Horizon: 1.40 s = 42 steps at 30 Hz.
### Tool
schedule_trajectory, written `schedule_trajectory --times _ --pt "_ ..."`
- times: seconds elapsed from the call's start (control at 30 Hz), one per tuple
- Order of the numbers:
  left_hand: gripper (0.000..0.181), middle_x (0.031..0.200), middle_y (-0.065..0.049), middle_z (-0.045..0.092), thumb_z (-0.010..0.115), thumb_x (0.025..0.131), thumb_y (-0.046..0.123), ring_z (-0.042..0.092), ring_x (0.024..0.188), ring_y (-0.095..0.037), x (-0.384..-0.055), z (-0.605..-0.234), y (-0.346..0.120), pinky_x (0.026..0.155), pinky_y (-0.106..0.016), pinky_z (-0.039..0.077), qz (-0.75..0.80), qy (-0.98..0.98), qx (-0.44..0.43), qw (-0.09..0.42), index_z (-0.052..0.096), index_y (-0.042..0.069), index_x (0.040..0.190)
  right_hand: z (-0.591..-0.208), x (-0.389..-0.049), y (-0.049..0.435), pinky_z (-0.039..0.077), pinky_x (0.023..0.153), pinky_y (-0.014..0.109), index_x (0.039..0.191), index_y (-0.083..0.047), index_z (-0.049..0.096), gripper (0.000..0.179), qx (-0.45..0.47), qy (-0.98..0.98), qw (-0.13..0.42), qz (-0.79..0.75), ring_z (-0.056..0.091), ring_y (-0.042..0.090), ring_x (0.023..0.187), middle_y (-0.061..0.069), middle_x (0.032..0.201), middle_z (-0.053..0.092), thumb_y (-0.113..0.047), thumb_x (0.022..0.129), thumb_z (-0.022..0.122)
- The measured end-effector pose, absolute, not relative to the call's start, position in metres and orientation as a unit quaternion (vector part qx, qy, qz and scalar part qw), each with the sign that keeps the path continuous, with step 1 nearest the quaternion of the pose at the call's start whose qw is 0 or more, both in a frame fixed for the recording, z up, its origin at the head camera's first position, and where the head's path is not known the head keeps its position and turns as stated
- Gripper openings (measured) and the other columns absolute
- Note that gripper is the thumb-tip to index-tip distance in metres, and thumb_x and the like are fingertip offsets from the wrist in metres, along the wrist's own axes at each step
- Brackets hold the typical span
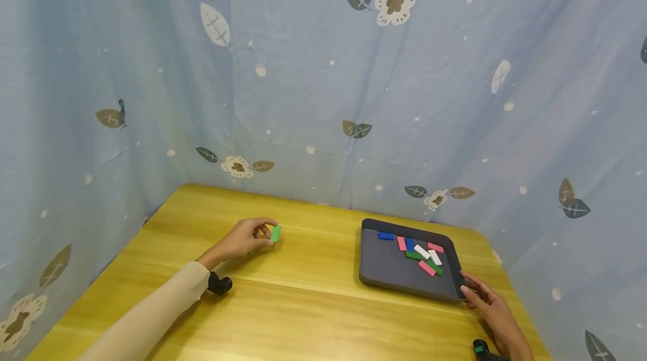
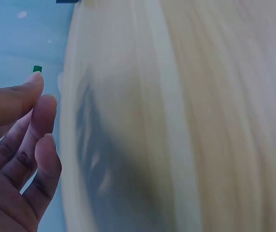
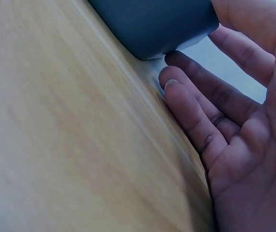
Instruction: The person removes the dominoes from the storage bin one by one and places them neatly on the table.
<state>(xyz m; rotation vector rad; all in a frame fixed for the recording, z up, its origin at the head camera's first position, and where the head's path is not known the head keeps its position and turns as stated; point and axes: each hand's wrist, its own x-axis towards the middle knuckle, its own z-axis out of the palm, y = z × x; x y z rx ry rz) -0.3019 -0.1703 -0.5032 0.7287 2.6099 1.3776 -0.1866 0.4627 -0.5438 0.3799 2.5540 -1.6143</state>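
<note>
Between thumb and fingertips my left hand (image 1: 247, 237) pinches a small light-green block (image 1: 275, 233) over the left part of the table. In the left wrist view only a tip of the green block (image 2: 37, 68) shows past the thumb. My right hand (image 1: 491, 310) grips the near right corner of a dark grey tray (image 1: 389, 277), thumb at the rim and other fingers around the outside. The right wrist view shows the tray's outer wall (image 3: 157, 29) close above the table. In the tray lie blue (image 1: 386, 236), pink (image 1: 427, 268), white (image 1: 435, 257) and dark-green blocks (image 1: 413, 255), several overlapping.
The yellow wood-grain table (image 1: 303, 316) ends at a blue curtain (image 1: 303, 69) with flowers and leaves, which hangs behind it and on both sides. A black wrist device (image 1: 219, 283) sits at the left cuff, another black device (image 1: 485, 350) at the right wrist.
</note>
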Motion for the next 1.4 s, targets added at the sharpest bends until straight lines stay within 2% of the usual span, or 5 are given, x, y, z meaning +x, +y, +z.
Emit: schedule_trajectory --times 0.27,0.53,0.73,1.1,1.4 --pt "0.047 0.098 -0.008 0.064 0.074 0.095 0.003 0.064 0.078 -0.025 -0.296 -0.507 -0.191 0.065 -0.033 0.055 0.453 0.862 0.219 0.065 0.058 -0.001 0.139 -0.547 -0.183 0.461 0.055 0.088 0.03 0.163 -0.015 0.032 0.083 0.134 0.832 0.048 -0.537 0.055 -0.011 0.099 0.022 0.161 0.033 -0.057 0.098 0.063" --pt "0.047 0.1 -0.012 0.062 0.072 0.096 0.001 0.064 0.076 -0.027 -0.296 -0.506 -0.204 0.062 -0.039 0.056 0.469 0.858 0.198 0.071 0.056 -0.003 0.14 -0.547 -0.183 0.463 0.055 0.086 0.03 0.162 -0.013 0.033 0.086 0.147 0.838 0.042 -0.524 0.058 -0.003 0.1 0.023 0.157 0.04 -0.06 0.096 0.063" --pt "0.046 0.098 -0.013 0.061 0.071 0.096 0.0 0.063 0.074 -0.026 -0.301 -0.51 -0.215 0.06 -0.036 0.055 0.487 0.85 0.184 0.079 0.056 -0.004 0.139 -0.549 -0.185 0.462 0.055 0.085 0.031 0.162 -0.015 0.034 0.087 0.153 0.837 0.043 -0.524 0.059 0.004 0.103 0.023 0.153 0.043 -0.062 0.095 0.063" --pt "0.049 0.093 -0.011 0.062 0.072 0.094 -0.002 0.062 0.07 -0.024 -0.306 -0.514 -0.224 0.059 -0.034 0.055 0.475 0.86 0.172 0.072 0.054 -0.009 0.139 -0.543 -0.188 0.465 0.056 0.085 0.031 0.162 -0.013 0.034 0.087 0.149 0.839 0.041 -0.522 0.06 0.002 0.1 0.023 0.153 0.044 -0.061 0.095 0.064" --pt "0.05 0.085 -0.011 0.058 0.074 0.093 0.0 0.055 0.063 -0.021 -0.305 -0.518 -0.232 0.054 -0.031 0.05 0.461 0.87 0.156 0.075 0.056 -0.008 0.139 -0.545 -0.19 0.462 0.056 0.084 0.032 0.161 -0.012 0.036 0.088 0.151 0.838 0.041 -0.523 0.059 0.008 0.104 0.023 0.151 0.045 -0.062 0.094 0.065"
